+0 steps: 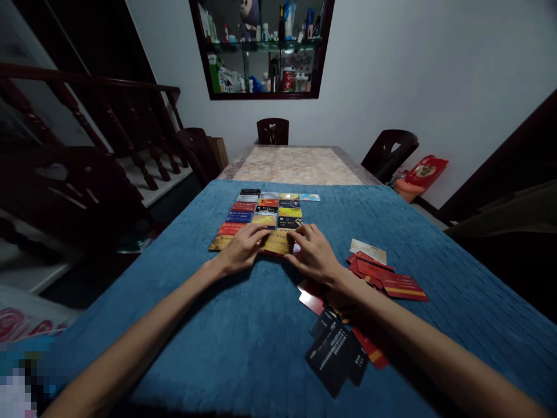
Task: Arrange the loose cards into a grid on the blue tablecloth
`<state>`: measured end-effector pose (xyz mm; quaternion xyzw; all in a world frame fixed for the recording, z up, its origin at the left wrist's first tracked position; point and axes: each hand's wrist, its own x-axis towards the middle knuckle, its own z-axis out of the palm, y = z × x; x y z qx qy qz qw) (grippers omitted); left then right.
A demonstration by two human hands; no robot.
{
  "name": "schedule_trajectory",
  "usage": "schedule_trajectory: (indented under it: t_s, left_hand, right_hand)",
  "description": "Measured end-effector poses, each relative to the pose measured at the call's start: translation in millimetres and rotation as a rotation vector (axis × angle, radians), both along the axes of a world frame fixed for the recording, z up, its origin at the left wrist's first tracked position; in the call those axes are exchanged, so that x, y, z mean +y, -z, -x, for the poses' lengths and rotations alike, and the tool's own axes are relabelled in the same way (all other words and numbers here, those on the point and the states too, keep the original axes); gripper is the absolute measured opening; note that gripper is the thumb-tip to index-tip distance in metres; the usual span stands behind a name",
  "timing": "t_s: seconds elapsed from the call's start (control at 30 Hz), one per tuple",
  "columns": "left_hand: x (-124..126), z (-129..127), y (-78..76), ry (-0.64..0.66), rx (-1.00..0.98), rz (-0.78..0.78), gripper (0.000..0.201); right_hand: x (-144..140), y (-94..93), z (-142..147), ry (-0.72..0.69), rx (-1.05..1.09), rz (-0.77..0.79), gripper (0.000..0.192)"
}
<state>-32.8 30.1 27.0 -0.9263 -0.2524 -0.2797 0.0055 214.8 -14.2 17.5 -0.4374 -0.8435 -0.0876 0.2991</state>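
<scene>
Black cards (333,354), both hands (241,248) touching gold card (277,242)

Dim room, white wall (391,69), glass-shelved niche (263,49), dark chairs (272,131), wooden stair railing (108,116)

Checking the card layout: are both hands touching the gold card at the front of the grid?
Touching. The head view shows the left hand and right hand with fingers resting on the gold card.

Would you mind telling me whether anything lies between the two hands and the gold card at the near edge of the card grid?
Nothing visible does. The left hand and the right hand both rest directly on the gold card, which lies flat on the blue textured tablecloth. The loose red and black cards lie off to the right.
</scene>
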Motion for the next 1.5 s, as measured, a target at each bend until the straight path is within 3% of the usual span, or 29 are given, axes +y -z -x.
schedule_trajectory:
  t_s: [0.3, 0.73, 0.97, 1.5]
  left_hand:
    - [4.7, 57.4, -6.7, -0.119, 0.007, 0.082, 0.037]
    - [7.5, 106.0, -11.2, -0.347, 0.067, 0.346, 0.041]
    - [14.2, 115.0, -2.8, -0.348, 0.114, 0.363, 0.039]
    - [16.4, 115.9, 0.6, -0.351, 0.115, 0.373, 0.035]
  right_hand:
    - [29.5, 3.7, 59.2, -0.043, 0.015, 0.102, 0.045]
    - [46.6, 6.8, 114.0, -0.068, -0.02, 0.244, 0.038]
    - [47.7, 8.8, 124.6, -0.067, -0.046, 0.275, 0.036]
    - [39.0, 1.1, 130.5, 0.018, -0.163, 0.291, 0.036]
